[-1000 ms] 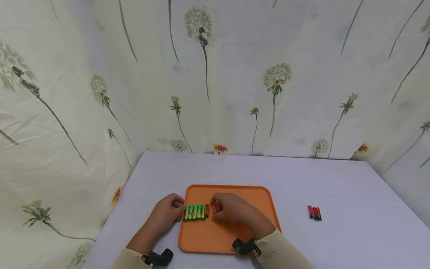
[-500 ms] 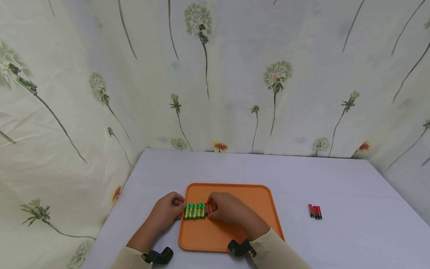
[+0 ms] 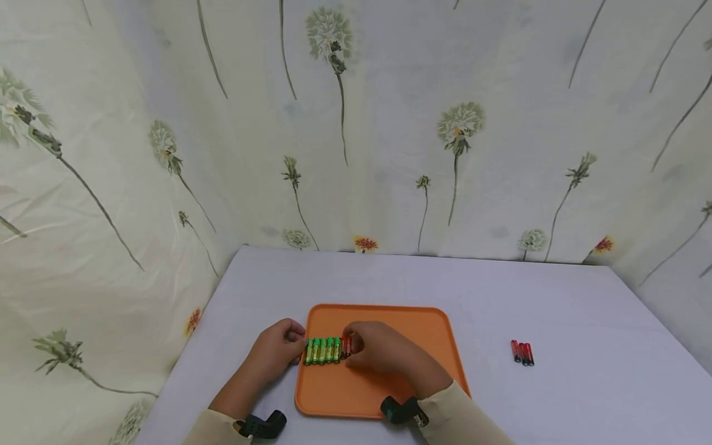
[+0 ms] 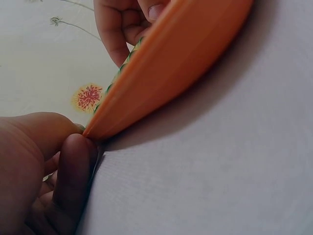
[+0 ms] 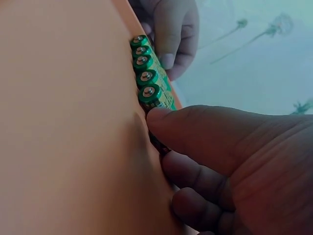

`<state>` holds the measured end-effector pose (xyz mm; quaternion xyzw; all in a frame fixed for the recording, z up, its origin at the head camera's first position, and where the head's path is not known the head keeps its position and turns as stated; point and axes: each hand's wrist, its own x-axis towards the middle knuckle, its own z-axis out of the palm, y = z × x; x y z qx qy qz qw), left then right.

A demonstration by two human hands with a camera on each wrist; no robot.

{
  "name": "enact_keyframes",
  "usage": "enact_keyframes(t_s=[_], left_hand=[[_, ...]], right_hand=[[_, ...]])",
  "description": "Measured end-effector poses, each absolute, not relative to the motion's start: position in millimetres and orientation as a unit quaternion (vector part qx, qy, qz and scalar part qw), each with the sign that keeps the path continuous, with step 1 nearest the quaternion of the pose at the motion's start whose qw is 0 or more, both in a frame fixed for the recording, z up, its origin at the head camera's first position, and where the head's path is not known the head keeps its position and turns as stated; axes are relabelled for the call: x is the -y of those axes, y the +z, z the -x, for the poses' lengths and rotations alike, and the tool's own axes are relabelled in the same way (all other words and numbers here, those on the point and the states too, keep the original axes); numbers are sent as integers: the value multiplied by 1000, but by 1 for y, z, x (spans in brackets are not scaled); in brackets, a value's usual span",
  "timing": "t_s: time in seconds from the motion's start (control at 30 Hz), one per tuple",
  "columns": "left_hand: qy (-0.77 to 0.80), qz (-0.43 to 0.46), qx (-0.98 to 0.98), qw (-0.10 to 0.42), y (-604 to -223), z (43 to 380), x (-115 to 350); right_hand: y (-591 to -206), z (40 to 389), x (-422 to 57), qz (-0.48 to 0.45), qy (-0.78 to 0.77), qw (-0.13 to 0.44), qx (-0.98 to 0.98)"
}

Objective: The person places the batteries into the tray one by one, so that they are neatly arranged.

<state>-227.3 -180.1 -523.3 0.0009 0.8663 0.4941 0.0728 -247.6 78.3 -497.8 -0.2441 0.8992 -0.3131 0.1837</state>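
Note:
On the orange tray [image 3: 334, 392], several green batteries [image 3: 322, 351] lie side by side in a row starting at the left rim. Two red batteries [image 3: 346, 347] continue the row on its right. My right hand [image 3: 384, 347] holds the outermost red battery by its ends, thumb at the near end and fingers at the far end. In the right wrist view the thumb largely covers it, beside the green batteries [image 5: 148, 92]. My left hand [image 3: 274, 346] pinches the tray's left rim between thumb and forefinger, seen closely in the left wrist view, where the tray [image 4: 161, 73] shows edge-on.
Three more red batteries [image 3: 522, 353] lie together on the white table [image 3: 562, 321], right of the tray. A floral cloth [image 3: 384, 123] hangs behind the table and along its left side. Each wrist wears a black camera strap [image 3: 264, 425].
My right hand has slid a red battery left until it sits against the other red one at the row's end. My left hand stays at the tray's rim.

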Motion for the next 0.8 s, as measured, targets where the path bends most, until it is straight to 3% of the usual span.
enact_keyframes(t_s=[0.8], left_hand=[[489, -6, -869, 74, -524, 227, 181]], right_hand=[[-492, 247, -100, 232, -335, 201, -891]])
